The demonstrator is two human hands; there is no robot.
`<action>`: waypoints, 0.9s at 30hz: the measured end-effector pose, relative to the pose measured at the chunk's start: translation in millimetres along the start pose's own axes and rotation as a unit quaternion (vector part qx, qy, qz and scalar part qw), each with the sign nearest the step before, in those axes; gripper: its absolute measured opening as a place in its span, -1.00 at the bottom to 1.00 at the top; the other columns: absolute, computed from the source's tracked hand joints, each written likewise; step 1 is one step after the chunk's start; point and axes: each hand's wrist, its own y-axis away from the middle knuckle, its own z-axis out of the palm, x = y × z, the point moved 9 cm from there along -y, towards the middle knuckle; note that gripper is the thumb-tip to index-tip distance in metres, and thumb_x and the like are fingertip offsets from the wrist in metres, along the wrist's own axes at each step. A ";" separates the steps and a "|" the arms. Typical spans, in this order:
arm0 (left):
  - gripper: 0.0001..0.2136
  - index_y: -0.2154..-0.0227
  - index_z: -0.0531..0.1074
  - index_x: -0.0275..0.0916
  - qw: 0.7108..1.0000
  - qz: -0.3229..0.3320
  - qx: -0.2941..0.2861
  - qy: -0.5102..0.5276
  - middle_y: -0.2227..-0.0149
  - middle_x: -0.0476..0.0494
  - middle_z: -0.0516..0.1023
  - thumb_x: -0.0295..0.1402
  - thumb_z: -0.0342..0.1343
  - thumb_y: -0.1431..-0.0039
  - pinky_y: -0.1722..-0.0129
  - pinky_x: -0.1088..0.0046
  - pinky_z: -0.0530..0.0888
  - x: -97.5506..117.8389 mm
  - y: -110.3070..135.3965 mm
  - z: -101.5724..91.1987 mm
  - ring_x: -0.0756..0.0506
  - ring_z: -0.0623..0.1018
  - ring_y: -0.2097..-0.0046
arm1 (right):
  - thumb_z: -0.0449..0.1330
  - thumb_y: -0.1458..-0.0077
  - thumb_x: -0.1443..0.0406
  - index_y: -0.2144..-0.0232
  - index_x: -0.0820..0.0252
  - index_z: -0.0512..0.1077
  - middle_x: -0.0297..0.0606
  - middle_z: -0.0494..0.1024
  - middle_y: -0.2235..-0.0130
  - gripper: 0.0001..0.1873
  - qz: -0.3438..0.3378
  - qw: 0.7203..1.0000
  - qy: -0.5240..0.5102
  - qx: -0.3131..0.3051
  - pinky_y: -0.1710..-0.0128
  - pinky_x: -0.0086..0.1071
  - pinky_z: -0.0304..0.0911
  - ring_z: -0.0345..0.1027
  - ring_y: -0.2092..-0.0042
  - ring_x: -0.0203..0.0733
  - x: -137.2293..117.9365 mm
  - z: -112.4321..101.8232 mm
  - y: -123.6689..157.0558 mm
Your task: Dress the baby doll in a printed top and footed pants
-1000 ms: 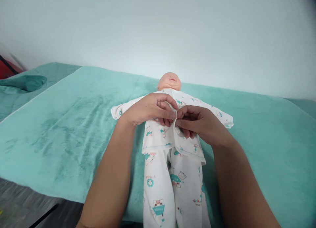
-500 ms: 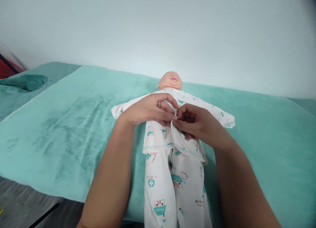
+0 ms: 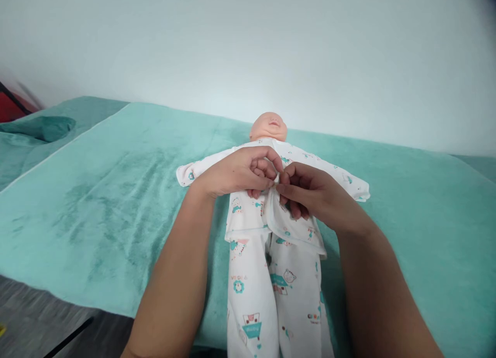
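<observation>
A baby doll (image 3: 268,126) lies on its back on a teal blanket (image 3: 116,192), head towards the wall. It wears a white printed top (image 3: 248,216) and matching white trousers (image 3: 271,301). My left hand (image 3: 236,173) and my right hand (image 3: 310,192) meet over the doll's chest. Both are closed in a pinch on the two front edges of the top, fingertips touching at the middle. The fastening between my fingers is hidden.
The blanket covers a wide bed against a pale wall (image 3: 271,48). A darker teal pillow (image 3: 42,128) lies at the far left, with something red (image 3: 8,107) behind it. Grey floor (image 3: 34,322) shows at the lower left.
My hands have drawn closer together at the doll's chest, and the top's front flap is pulled in tighter. The doll has stayed in place.
</observation>
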 end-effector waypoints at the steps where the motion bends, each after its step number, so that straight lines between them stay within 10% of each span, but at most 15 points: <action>1: -0.75 0.26 0.45 -0.23 1.000 0.003 0.003 0.007 0.49 0.07 0.50 -0.59 0.14 0.03 0.52 0.56 0.45 -0.2 -0.4 -0.3 0.08 0.48 0.52 | 0.28 -0.14 0.09 0.39 0.14 0.30 -0.39 0.48 0.48 -0.70 0.000 1.000 -0.001 0.001 0.66 -0.50 0.09 0.29 0.59 -0.40 0.4 -0.5 -0.1; 12: -0.84 0.23 0.51 -0.25 1.000 0.014 0.001 0.003 0.55 0.02 0.51 -0.35 0.23 -0.12 0.50 0.53 0.43 2.5 1.5 -2.6 0.03 0.49 0.51 | 0.29 -0.16 0.14 0.37 0.15 0.36 -0.40 0.49 0.45 -0.76 -0.032 0.997 -0.074 -0.022 0.67 -0.52 0.05 0.29 0.58 -0.41 -2.4 -1.6 -1.5; 17: -0.56 0.65 0.38 -0.27 0.994 0.027 0.072 -0.083 0.67 0.02 0.33 -0.08 0.14 -0.24 0.46 0.51 0.39 11.7 4.3 -13.6 0.08 0.35 0.58 | 0.30 -0.15 0.12 0.38 0.14 0.38 -0.41 0.47 0.47 -0.75 -0.046 0.992 -0.122 0.003 0.68 -0.47 0.02 0.22 0.61 -0.41 -2.1 -9.8 -1.1; 24: -0.61 0.50 0.52 -0.28 0.990 0.028 0.093 -0.099 0.61 0.02 0.36 -0.04 0.12 -0.24 0.52 0.52 0.33 11.6 5.7 -16.8 0.08 0.32 0.59 | 0.22 -0.18 0.21 0.38 0.08 0.46 -0.34 0.55 0.33 -0.89 -0.211 0.940 -0.045 0.264 0.27 -0.32 0.35 0.44 0.28 -0.22 -18.0 -47.8 8.9; 27: -0.58 0.55 0.45 -0.27 0.985 0.062 0.137 -0.083 0.64 0.04 0.32 -0.04 0.09 -0.26 0.51 0.52 0.32 16.0 6.4 -24.2 0.07 0.31 0.59 | 0.23 -0.18 0.23 0.36 0.09 0.54 -0.32 0.60 0.26 -0.89 -0.227 0.927 0.085 0.286 0.10 -0.25 0.32 0.44 0.16 -0.17 -22.6 -37.9 7.9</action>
